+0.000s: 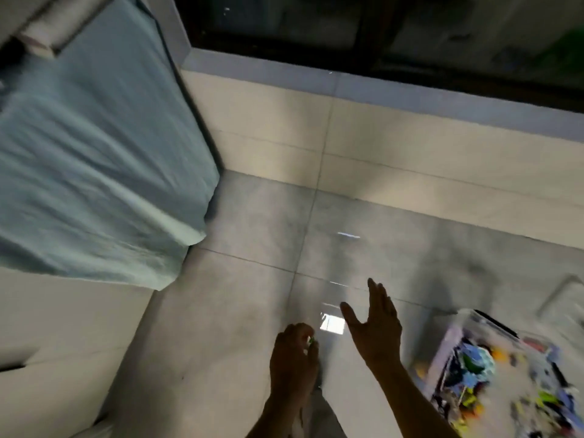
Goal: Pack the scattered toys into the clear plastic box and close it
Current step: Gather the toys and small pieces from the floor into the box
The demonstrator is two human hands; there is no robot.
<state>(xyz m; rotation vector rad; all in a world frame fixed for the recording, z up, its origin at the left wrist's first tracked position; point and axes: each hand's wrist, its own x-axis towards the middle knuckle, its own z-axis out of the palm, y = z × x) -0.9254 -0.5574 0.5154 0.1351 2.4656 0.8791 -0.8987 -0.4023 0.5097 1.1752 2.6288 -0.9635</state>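
Clear box [493, 371] seen approx. full, lid off; small toy [310, 341] gripped by left hand [295, 358]; right hand [376, 324] spread, empty.

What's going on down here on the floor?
A person is tidying toys off a tiled floor. The left hand is curled round a small item with a bit of green showing; it is too blurred to name. The right hand is open, fingers straight, holding nothing. On the right sits a clear plastic box already holding a jumble of colourful toys. A bed with a blue sheet stands on the left.
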